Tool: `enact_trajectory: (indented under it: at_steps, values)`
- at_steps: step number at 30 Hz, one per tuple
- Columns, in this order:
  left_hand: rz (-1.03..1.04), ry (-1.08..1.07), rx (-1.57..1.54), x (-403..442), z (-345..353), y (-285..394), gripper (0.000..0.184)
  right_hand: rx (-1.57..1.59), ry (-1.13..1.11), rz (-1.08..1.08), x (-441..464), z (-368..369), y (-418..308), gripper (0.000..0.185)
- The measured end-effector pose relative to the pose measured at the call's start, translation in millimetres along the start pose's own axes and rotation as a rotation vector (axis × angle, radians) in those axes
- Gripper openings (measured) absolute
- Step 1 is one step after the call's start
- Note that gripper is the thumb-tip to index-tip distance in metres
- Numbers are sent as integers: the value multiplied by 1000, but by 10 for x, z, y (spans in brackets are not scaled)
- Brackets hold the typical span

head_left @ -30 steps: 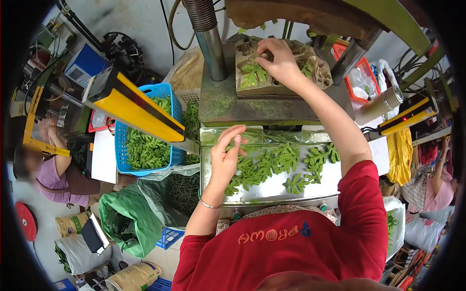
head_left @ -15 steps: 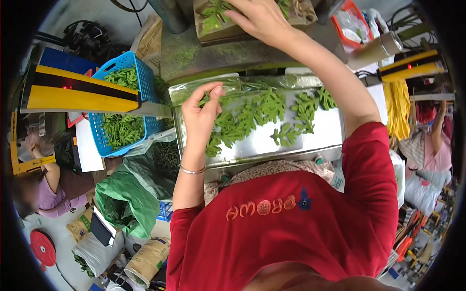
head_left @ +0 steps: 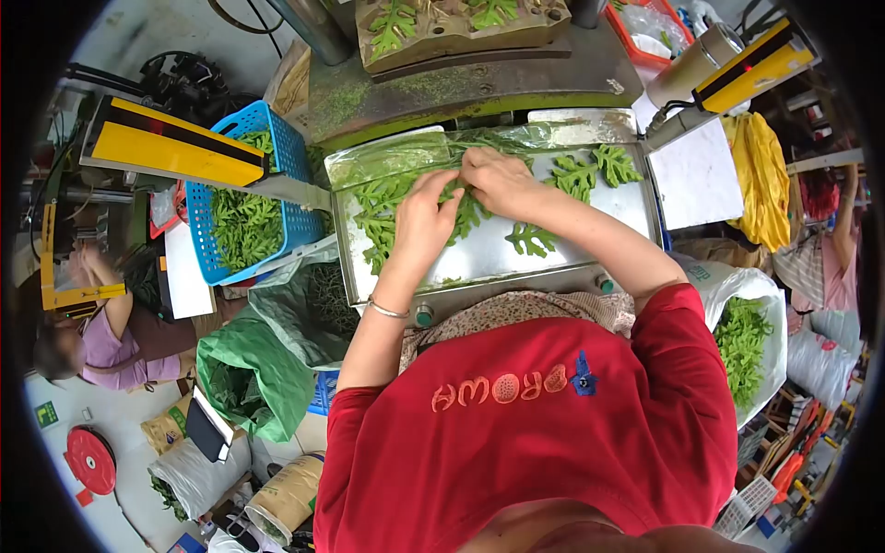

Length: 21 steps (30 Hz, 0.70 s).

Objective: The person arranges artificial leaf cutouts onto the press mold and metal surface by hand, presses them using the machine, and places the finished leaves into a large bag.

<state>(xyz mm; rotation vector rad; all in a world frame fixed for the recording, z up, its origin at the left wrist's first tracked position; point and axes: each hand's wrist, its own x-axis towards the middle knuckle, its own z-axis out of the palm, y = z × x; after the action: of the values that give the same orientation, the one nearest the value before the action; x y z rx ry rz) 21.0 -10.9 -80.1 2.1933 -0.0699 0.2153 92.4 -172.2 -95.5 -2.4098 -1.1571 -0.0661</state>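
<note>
My left hand (head_left: 426, 218) and my right hand (head_left: 499, 182) meet over the metal tray (head_left: 479, 259), fingertips nearly touching among green leaf pieces (head_left: 381, 217). Both hands have their fingers pinched together; what lies between the fingertips is too small and hidden to name. More lobed leaf pieces (head_left: 575, 175) lie toward the tray's right side, with a single one (head_left: 530, 240) nearer the front. Beyond the tray, the carved metal mould (head_left: 441, 34) rests on the press bed and bears leaf pieces (head_left: 394, 27) in its hollows.
Yellow-and-black bars (head_left: 184, 143) flank the press. A blue basket (head_left: 296, 158) of leaves stands left, above a green sack (head_left: 260, 356). At right are a white bag (head_left: 776, 334) of leaves and a red crate (head_left: 638, 52). Other people sit at both far sides.
My right hand has come back from the mould to the tray, beside my left hand, which has moved slightly right. The mould now shows uncovered, and the view has shifted.
</note>
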Motion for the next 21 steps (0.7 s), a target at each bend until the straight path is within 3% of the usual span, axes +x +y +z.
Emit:
enact_trajectory:
  at_steps: [3, 8, 12, 13, 17, 21]
  values:
    - [29, 15, 83, 8, 2, 46, 19, -36, 68, -63, 27, -73, -46, 17]
    - [-137, -153, -122, 64, -105, 274, 23, 290, 92, 223, -61, -596, -185, 9]
    - [-320, -127, -392, 97, -136, 325, 20, 1028, 58, 324, -124, -618, -19, 10]
    - [-319, -129, -390, 102, -153, 350, 20, 1030, 60, 324, -128, -625, -7, 10]
    - [118, 46, -264, 147, -231, 454, 19, 1010, -14, 369, -105, -682, 8, 19]
    - [182, -47, -262, 150, -259, 385, 18, 1167, -38, 354, -52, -654, -120, 17]
